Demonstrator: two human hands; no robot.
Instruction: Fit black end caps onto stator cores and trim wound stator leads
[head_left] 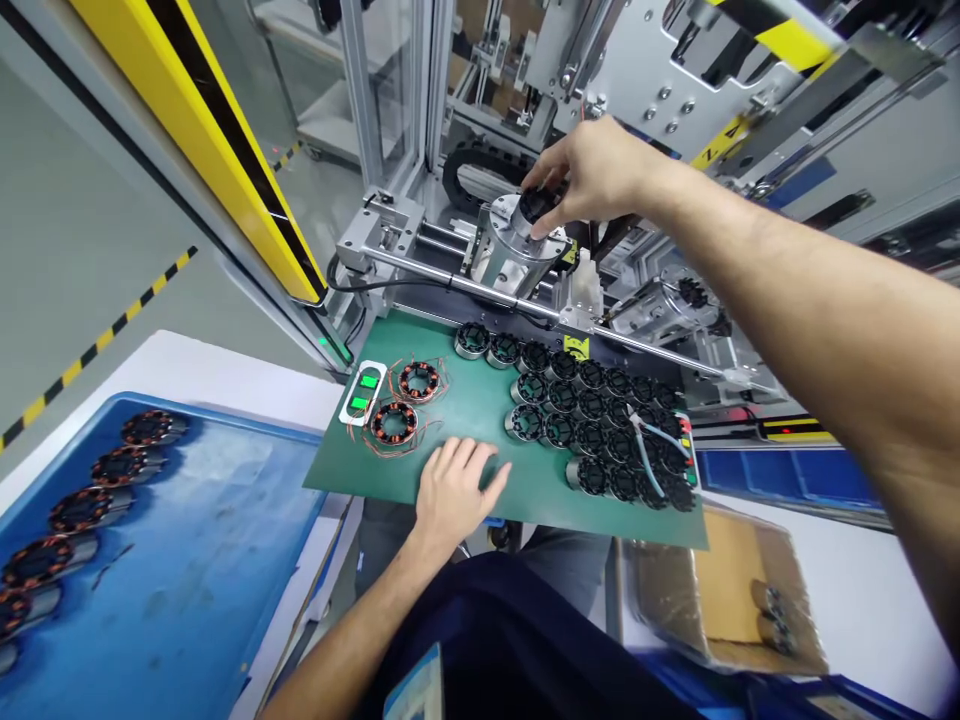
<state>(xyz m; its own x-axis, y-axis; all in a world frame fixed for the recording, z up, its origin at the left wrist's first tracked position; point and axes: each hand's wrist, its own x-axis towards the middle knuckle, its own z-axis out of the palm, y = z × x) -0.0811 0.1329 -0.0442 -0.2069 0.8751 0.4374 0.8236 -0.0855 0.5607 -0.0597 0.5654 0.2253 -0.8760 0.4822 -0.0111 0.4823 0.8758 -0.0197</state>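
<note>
My right hand [574,180] reaches over the machine, thumb and fingers closed round a motor stator core [537,206] with black insulation and no visible copper. The core is at the top of a round metal fixture [517,250]; whether it is fully seated I cannot tell. My left hand [459,487] rests on the green mat [465,400] with its fingers spread, holding nothing. Beyond its fingertips lie two copper-wound stators [394,424] with loose wire ends. Rows of unwound stator cores [559,430] stand on the mat's right half.
Light-blue-handled pliers [646,455] lie across the cores. A white panel with green buttons [364,393] is at the mat's left. A blue tray [202,560] holds several wound stators. At right stand a second fixture [667,305] and a cardboard box [739,580]. A metal rail [480,287] crosses the machine's front.
</note>
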